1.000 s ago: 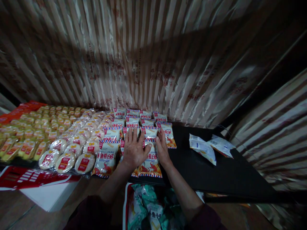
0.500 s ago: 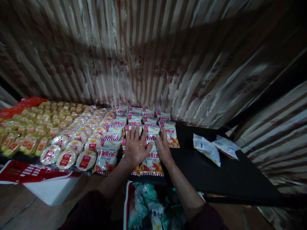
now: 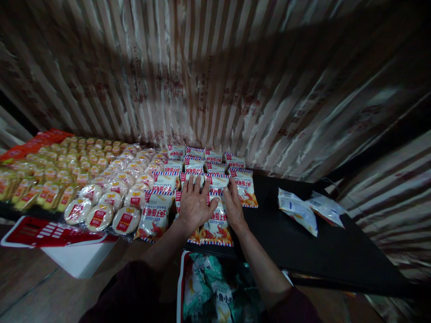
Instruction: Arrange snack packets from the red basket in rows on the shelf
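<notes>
On black table [image 3: 269,255], shrimp-printed snack packets [image 3: 217,229] in rows beside round wrapped rice crackers [image 3: 126,220]; left hand [image 3: 194,205] spread over front packets, right hand [image 3: 235,209] at their right side, fingers of both extended, unclenched.

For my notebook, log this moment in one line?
left hand: spread over snack bags; right hand: open, alongside; two bags: farther right

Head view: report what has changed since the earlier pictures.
Only the view shifted slightly: the scene sits a little farther right in the picture. Nothing was visibly taken hold of or let go. The left hand stays spread over the white snack bags, the right hand beside it; the two loose bags still lie on the black table.
</notes>
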### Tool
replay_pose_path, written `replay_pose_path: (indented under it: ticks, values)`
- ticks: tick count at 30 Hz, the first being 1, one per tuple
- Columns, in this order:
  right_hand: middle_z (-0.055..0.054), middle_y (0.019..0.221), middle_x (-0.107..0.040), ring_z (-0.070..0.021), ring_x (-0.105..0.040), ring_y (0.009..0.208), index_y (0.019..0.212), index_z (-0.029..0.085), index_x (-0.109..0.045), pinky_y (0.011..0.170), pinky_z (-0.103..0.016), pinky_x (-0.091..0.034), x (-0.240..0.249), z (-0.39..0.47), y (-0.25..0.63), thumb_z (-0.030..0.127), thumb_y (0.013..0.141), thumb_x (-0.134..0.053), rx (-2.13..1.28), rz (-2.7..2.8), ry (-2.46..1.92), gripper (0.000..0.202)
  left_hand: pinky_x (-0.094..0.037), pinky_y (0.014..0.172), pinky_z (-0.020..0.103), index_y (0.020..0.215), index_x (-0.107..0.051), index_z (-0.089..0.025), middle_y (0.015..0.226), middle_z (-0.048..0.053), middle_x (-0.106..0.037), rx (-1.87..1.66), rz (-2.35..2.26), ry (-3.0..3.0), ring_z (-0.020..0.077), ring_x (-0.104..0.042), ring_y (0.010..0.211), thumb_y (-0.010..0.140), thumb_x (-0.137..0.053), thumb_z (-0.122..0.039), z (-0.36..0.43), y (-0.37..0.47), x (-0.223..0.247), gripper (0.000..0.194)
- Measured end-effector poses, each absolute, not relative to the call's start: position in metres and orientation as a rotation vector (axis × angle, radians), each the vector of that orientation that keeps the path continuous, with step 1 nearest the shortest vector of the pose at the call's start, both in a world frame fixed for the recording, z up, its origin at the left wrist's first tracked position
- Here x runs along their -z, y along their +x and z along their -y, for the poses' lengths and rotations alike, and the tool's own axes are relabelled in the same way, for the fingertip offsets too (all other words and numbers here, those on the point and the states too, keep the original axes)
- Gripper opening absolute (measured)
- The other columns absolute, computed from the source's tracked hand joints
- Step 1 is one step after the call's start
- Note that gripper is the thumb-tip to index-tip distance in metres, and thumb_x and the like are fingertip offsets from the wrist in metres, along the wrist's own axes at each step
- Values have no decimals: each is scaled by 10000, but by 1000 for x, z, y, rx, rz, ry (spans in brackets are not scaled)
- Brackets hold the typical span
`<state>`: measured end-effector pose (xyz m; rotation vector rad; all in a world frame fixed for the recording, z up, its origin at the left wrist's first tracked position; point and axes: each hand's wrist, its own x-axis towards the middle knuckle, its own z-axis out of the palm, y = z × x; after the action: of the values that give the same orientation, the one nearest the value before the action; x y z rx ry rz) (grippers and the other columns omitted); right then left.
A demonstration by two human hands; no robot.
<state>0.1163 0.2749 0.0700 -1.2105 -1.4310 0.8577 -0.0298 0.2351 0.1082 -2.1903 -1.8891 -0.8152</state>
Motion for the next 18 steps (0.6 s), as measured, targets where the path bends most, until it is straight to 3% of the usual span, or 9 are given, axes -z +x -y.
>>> replay_pose_path:
  ticks: [6, 10, 14, 18]
  values:
    - [-48, 1556, -274, -223, -236, 1436, 1470, 255, -292, 1182, -458, -157, -72, -273, 114, 581, 893, -424, -814, 1404, -1286, 676, -246, 1142, 524, 1298, -524, -191, 1406, 128, -487, 866, 1870, -2173, 317, -313, 1391, 872, -466, -508, -228, -36, -116, 534]
    - [-52, 1549, -292, -246, -255, 1428, 1459, 251, -324, 1180, -468, -160, -73, -272, 114, 596, 868, -455, -823, 1368, -1305, 696, -212, 1160, 523, 1264, -536, -163, 1433, 130, -454, 880, 1874, -2101, 299, -209, 1436, 889, -458, -411, -210, -49, -120, 456]
    - [-65, 1548, -291, -262, -286, 1415, 1461, 230, -324, 1175, -465, -188, -72, -273, 117, 607, 850, -475, -841, 1370, -1317, 734, -201, 1149, 552, 1280, -519, -155, 1458, 142, -420, 867, 1882, -2015, 323, -170, 1443, 885, -480, -363, -192, -73, -119, 448]
    - [-66, 1521, -350, -266, -342, 1389, 1462, 260, -318, 1163, -487, -216, -72, -273, 121, 588, 846, -502, -851, 1368, -1307, 722, -198, 1111, 619, 1348, -471, -185, 1477, 164, -383, 816, 1912, -1957, 390, -147, 1434, 863, -521, -449, -183, -94, -112, 554]
